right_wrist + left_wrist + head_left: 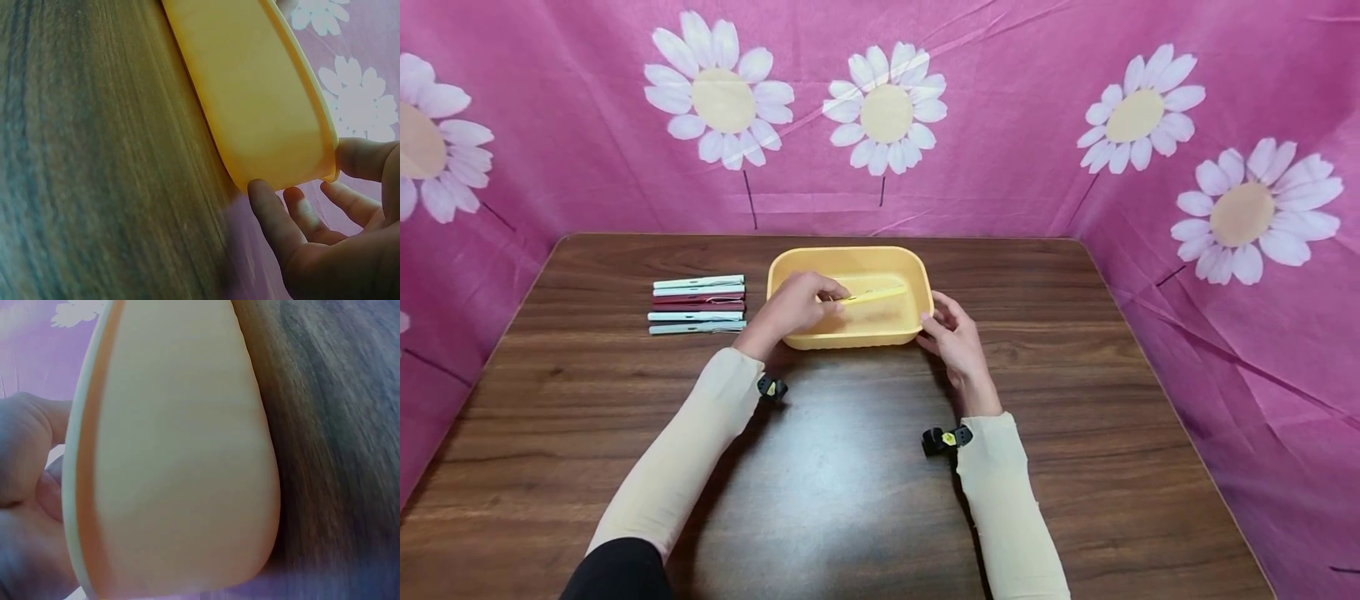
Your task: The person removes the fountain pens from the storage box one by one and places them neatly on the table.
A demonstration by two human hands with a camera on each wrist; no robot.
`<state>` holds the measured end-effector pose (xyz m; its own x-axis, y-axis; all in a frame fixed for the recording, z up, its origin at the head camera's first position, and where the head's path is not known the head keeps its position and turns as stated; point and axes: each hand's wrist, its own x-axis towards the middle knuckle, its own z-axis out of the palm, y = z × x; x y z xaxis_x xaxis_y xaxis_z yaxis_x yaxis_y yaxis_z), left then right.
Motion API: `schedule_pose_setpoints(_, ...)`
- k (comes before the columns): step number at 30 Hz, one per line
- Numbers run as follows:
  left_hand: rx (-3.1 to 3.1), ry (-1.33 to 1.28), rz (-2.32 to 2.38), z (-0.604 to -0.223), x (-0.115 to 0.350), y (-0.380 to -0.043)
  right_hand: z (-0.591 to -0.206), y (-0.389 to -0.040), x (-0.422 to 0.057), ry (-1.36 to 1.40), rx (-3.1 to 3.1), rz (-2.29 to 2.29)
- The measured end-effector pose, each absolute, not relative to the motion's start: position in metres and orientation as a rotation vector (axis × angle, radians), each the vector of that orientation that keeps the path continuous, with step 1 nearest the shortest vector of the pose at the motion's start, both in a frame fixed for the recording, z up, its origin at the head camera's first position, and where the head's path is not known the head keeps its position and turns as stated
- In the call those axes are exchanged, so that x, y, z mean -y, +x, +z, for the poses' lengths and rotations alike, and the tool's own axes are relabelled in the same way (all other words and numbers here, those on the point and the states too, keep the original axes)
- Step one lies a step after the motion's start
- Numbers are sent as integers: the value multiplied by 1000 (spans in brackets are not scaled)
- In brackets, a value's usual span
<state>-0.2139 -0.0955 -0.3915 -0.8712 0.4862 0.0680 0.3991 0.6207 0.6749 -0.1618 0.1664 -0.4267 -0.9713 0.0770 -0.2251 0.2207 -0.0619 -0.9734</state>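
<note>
A yellow plastic bin (857, 341) stands near the back of the table. My left hand (801, 305) reaches over its left part and pinches one end of a yellow pen (880, 294), which lies slantwise inside the bin; whether it touches the floor I cannot tell. At the right end of the bin, my right hand (958, 343) grips the wall, thumb at the rim and fingers outside, as the right wrist view shows. In the left wrist view the bin's side (178, 444) hides the pen and part of the left hand (28, 462).
Left of the bin lies a stack of several pens (697, 292) side by side, in pale green, white, dark red, pale blue and grey-blue. The brown wooden table (820, 500) meets a pink daisy-print cloth (1000, 108) at the back and sides.
</note>
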Motion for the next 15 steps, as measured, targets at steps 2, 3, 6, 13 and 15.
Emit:
schedule_pose_setpoints(2, -2733, 752, 1097, -392, 98, -211, -427, -161, -166, 337, -2077, -2195)
schedule_pose_setpoints(3, -2744, 755, 1109, -392, 99, -210, -428, -161, -166, 340, -2077, -2196)
schedule_pose_setpoints(6, -2774, 762, 1173, -394, 102, -207, -429, -161, -166, 344, -2077, -2198)
schedule_pose_setpoints(13, -2807, 779, 1254, -396, 105, -204, -429, -162, -167, 332, -2077, -2208)
schedule_pose_setpoints(15, -2818, 790, 1259, -396, 107, -202, -429, -162, -166, 319, -2075, -2208)
